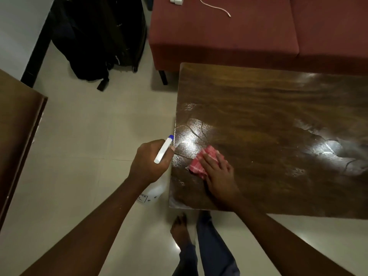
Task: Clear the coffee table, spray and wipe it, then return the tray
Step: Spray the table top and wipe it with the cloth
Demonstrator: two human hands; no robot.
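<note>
The dark wooden coffee table (268, 120) fills the right half of the view, with wet shiny patches near its left edge and at the right. My left hand (149, 162) grips a white spray bottle (157, 188) with a blue-tipped nozzle, held just off the table's left edge, nozzle pointing toward the table. My right hand (219, 172) presses flat on a folded red-and-white checked cloth (203, 161) lying on the tabletop near the left front corner. No tray is in view.
A red sofa (229, 30) stands behind the table, with a white charger and cable (215, 5) on its seat. A black backpack (95, 36) leans at the back left. A brown wooden panel (18, 126) is at the far left. My bare foot (179, 230) stands on pale floor tiles.
</note>
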